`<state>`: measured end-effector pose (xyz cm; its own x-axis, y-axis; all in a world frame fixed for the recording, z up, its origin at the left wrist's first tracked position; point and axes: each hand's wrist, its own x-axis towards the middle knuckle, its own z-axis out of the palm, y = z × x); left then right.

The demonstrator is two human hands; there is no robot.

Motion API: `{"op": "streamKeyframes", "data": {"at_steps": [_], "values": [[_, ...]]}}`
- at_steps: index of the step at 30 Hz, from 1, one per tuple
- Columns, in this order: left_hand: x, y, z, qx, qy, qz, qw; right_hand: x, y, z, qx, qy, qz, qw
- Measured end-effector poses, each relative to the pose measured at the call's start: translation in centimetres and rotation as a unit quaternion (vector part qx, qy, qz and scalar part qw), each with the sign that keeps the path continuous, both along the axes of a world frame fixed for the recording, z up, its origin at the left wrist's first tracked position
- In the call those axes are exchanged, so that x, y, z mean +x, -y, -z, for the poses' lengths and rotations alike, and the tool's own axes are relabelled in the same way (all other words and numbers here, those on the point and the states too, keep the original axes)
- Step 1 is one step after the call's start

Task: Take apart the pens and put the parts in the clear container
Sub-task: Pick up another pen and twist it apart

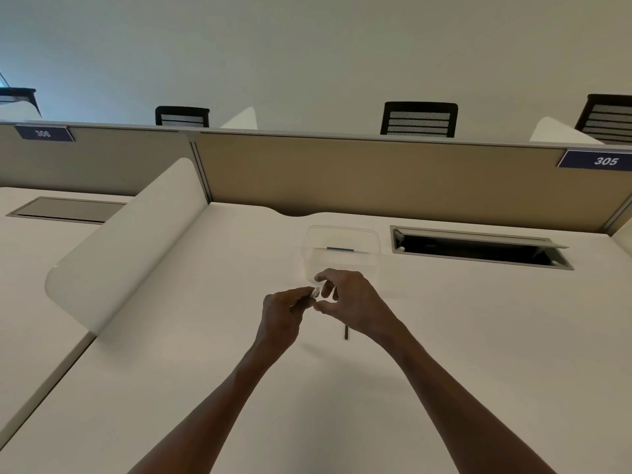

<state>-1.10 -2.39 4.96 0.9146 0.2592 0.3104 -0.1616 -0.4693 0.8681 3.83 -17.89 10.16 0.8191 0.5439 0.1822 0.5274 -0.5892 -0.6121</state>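
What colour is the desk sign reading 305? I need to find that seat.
Dark navy blue with white numerals; the 305 sign shows in the head view, on the tan partition.

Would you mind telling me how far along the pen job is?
Early, it seems. The clear container shows only one small dark strip, possibly a part. In hand: the left hand holds a pen piece while the right hand works at its tip. A dark pen still lies on the desk.

Left hand (278, 311) pinches pen part (314, 292) before clear container (342, 251).
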Motion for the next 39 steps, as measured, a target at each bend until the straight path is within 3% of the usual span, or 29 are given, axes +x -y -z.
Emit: {"op": "streamKeyframes", "data": {"at_steps": [7,13,20,28,39], "values": [[0.1,0.1,-0.1,-0.036,-0.027,-0.008,0.999,0.5,-0.1,1.3,0.002,-0.012,0.011,1.000],[0.2,-0.1,0.1,-0.064,-0.026,-0.017,0.997,1.5,1.2,3.4,0.017,-0.049,0.078,0.996],[0.2,-1.0,0.3,-0.065,-0.026,-0.031,0.997,2.8,2.9,7.1,-0.037,-0.082,0.179,0.980],[0.4,-1.1,0.7,-0.092,-0.039,-0.035,0.994,2.5,2.3,10.9,-0.075,-0.165,0.225,0.957],[0.9,-1.2,0.7,-0.108,-0.048,-0.027,0.993,1.5,0.8,13.1,-0.139,-0.132,0.230,0.954]]}}
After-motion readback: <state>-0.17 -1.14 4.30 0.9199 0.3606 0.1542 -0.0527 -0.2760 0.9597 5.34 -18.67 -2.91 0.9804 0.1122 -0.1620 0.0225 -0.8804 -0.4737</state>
